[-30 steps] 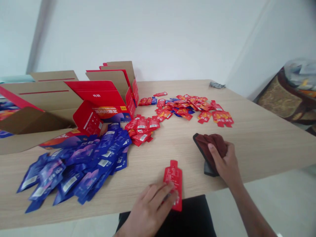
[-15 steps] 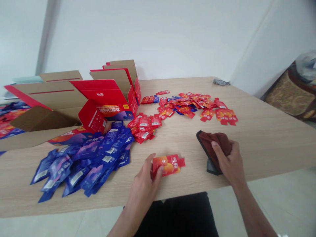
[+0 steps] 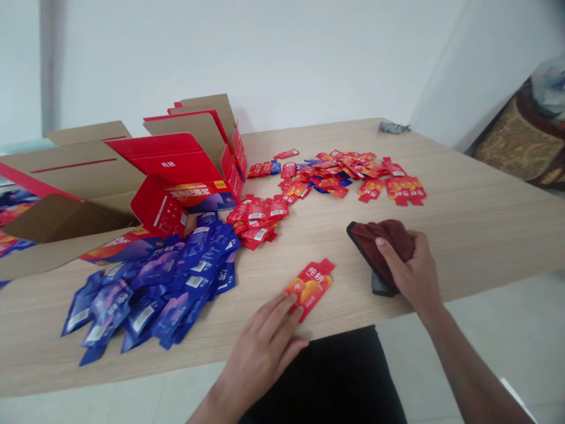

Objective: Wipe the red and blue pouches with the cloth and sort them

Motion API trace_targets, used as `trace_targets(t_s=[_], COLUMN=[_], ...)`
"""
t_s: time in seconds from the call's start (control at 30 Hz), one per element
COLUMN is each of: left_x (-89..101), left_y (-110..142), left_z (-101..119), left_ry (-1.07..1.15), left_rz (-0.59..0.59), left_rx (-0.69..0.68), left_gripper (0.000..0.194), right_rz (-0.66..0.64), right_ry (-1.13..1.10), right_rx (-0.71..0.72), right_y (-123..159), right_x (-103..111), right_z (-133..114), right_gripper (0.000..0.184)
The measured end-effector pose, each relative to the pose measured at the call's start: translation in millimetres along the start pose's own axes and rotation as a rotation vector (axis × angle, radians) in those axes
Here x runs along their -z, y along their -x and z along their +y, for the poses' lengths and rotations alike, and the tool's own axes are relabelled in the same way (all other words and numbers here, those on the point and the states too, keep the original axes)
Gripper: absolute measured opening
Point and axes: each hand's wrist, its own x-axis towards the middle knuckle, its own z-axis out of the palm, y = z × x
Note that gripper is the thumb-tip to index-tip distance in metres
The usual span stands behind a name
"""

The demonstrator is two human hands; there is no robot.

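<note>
A single red pouch lies printed side up near the table's front edge. My left hand rests flat with its fingers stretched out, the fingertips touching the pouch's near end. My right hand is closed on a dark red cloth that lies over a black phone. A heap of blue pouches lies to the left. A small stack of red pouches sits behind the single one.
Open red and brown cardboard boxes stand at the back left of the wooden table. Several red pouches are scattered at the back middle. A grey rag lies at the far edge. A patterned seat stands at right.
The red pouch was turned over from its plain back to its printed front and laid down at an angle. My left hand let go and now lies flat at its end.
</note>
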Motion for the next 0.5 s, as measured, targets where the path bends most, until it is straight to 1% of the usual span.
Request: trace_targets(t_s=[0.1,0.17,0.2,0.27,0.3,0.33,0.37,0.4,0.43,0.5], left_x=[-0.6,-0.4,0.0,0.9,1.2,1.2,1.0,0.4,-0.4,-2.1], left_y=[0,1,1,2,3,4,4,4,5,5], left_z=[1,5,7,10,12,13,14,15,15,15], left_ry=[0.001,-0.013,-0.026,-0.046,-0.051,-0.054,-0.058,-0.062,-0.067,-0.074], left_rz=[0.018,0.034,0.037,0.035,0.031,0.028,0.033,0.040,0.052,0.073], left_rx=[-0.064,-0.100,-0.111,-0.119,-0.120,-0.118,-0.116,-0.117,-0.117,-0.116], left_gripper=[0.043,0.041,0.039,0.032,0.030,0.028,0.028,0.029,0.029,0.031], right_rz=[-0.018,-0.080,-0.136,-0.336,-0.440,-0.516,-0.564,-0.581,-0.572,-0.534], right_ry=[-0.003,-0.036,-0.055,-0.062,-0.050,-0.033,-0.012,0.013,0.041,0.110], right_rx=[0.084,0.216,0.317,0.557,0.667,0.759,0.827,0.870,0.893,0.900], right_y=[16,35,46,68,77,83,86,85,81,64], right_x=[1,-3,-7,-18,-25,-32,-39,-46,-52,-61], right_z=[-22,-40,-49,-63,-67,-69,-69,-68,-66,-60], right_gripper=[0.062,0.056,0.051,0.040,0.034,0.028,0.025,0.025,0.027,0.033])
